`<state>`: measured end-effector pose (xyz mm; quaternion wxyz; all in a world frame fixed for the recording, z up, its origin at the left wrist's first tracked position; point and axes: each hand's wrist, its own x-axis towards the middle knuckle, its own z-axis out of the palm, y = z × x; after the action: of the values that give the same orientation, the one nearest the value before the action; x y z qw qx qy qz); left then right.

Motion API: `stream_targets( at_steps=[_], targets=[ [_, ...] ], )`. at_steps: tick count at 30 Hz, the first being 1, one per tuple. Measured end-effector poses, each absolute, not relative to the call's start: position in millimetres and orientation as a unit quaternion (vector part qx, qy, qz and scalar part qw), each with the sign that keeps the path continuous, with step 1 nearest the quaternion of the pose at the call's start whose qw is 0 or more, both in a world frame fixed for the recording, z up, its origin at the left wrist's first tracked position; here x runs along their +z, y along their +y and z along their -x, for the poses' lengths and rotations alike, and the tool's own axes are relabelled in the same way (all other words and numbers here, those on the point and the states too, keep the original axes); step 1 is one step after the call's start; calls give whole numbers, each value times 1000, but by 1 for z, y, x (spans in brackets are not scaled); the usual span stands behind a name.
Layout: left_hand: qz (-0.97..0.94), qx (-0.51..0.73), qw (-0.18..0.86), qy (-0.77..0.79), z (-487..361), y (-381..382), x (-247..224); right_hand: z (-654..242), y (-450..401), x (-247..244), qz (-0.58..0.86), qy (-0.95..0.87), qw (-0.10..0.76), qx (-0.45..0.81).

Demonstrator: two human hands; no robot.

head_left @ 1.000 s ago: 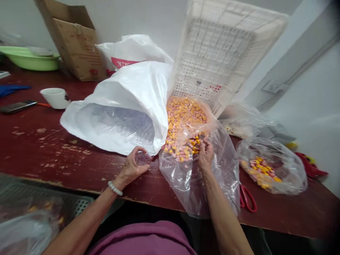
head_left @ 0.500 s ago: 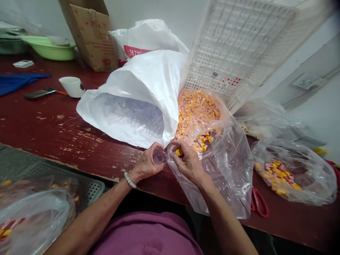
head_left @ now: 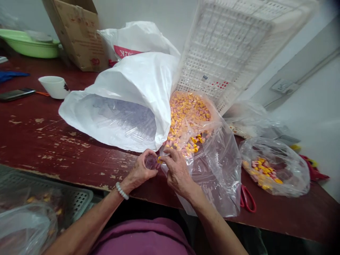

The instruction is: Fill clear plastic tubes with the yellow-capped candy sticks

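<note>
My left hand point(head_left: 139, 170) curls round a clear plastic piece point(head_left: 151, 162), whose exact kind I cannot make out. Between the thumb and fingers of my right hand point(head_left: 177, 174) is a small yellow piece point(head_left: 159, 159), right at the edge of the clear one. Just beyond both hands a white sack point(head_left: 140, 72) lies with its mouth towards me, and many clear plastic parts point(head_left: 130, 129) show inside it. To its right, a clear plastic bag point(head_left: 220, 170) spreads over the table edge, with a heap of small yellow-and-pink pieces point(head_left: 190, 109) at its far end.
A white plastic crate point(head_left: 225, 46) leans behind the heap. Red-handled scissors point(head_left: 248, 199) and another bag point(head_left: 294, 166) of pieces lie right. At left are a white cup point(head_left: 54, 87), a phone point(head_left: 17, 94), a carton point(head_left: 79, 39) and a green basin point(head_left: 32, 47). Below stands a grey crate point(head_left: 82, 200).
My right hand has brought the yellow piece leftward, up to the clear plastic piece in my left hand. The whole view has turned a little to the right.
</note>
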<state>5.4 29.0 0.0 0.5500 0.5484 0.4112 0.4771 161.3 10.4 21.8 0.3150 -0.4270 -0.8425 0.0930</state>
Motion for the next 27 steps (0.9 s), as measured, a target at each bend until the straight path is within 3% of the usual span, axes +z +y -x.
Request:
stream_targets(
  at_steps=[3,6,7,9,11,14,20,27],
  targets=[
    [-503,487,586,409,-2,30,-7,-175,17,24,428,-818,375,88],
    [-462,495,600,425,6,33,-15,-221,44,23,538,-703,464,27],
    [-454,497,598,435,8,34,-17,-240,56,19,593,-662,459,6],
    [-445,497,595,448,12,36,-20,-274,79,8,673,-658,338,-4],
    [-451,497,592,447,12,37,-20,-296,95,-7,678,-683,272,10],
    [-473,509,581,424,6,38,-16,-303,103,-26,673,-700,238,19],
    [-563,512,511,399,-6,37,-4,-301,98,-33,717,-648,255,13],
    [-617,496,455,409,-7,36,-9,-299,86,-22,727,-587,356,0]
  ],
)
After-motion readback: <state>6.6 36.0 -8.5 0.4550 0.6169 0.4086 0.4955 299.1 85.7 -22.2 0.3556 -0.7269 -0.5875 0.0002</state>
